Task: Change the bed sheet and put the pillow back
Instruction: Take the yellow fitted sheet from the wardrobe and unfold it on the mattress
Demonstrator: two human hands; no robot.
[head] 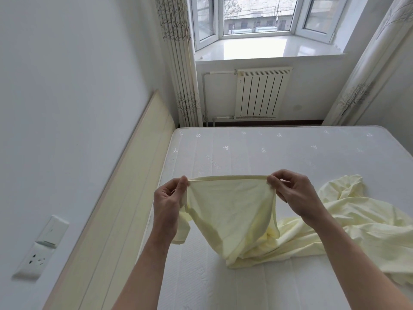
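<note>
My left hand and right hand pinch the pale yellow fitted sheet's hem taut above the bare mattress; I'm finding a corner, next hooking it over the mattress corner

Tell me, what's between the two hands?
A stretched hem of the pale yellow sheet, pinched by the left hand and right hand, in the head view.

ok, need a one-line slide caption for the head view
Both hands, left hand and right hand, pinch a pale yellow sheet hem stretched above the bare mattress.
</note>
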